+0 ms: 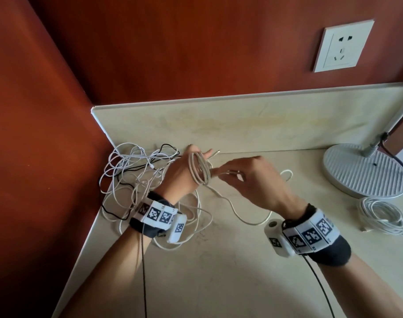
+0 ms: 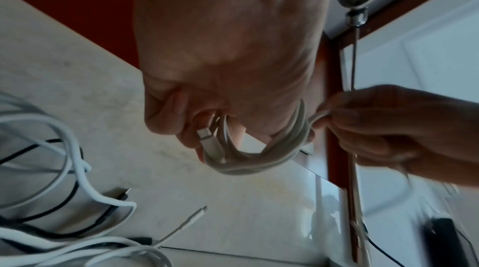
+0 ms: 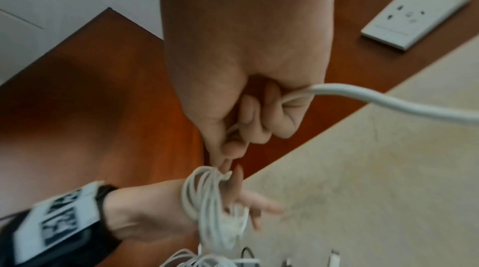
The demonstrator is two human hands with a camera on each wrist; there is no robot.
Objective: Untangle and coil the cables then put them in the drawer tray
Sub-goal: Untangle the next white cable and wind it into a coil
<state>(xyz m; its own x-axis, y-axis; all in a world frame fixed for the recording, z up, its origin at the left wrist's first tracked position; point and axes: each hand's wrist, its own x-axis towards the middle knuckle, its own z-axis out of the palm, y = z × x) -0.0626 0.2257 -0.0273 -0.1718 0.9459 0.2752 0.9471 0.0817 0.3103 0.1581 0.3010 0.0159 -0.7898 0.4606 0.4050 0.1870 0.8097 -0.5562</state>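
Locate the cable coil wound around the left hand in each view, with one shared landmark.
Head: cable coil at centre, looped around the left hand.
Left wrist: lower centre, below the palm.
Right wrist: bottom centre.
Shared landmark: the right hand feeding the cable in.

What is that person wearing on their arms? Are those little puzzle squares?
Both forearms are bare, with no sleeves. Each wrist has a dark fabric cuff and over it a white band printed with black-and-white square code markings, like tiny puzzles. The right wrist's band looks the same. A small white camera block with its own code square is clipped on each wrist, and a thin black cable trails back from each.
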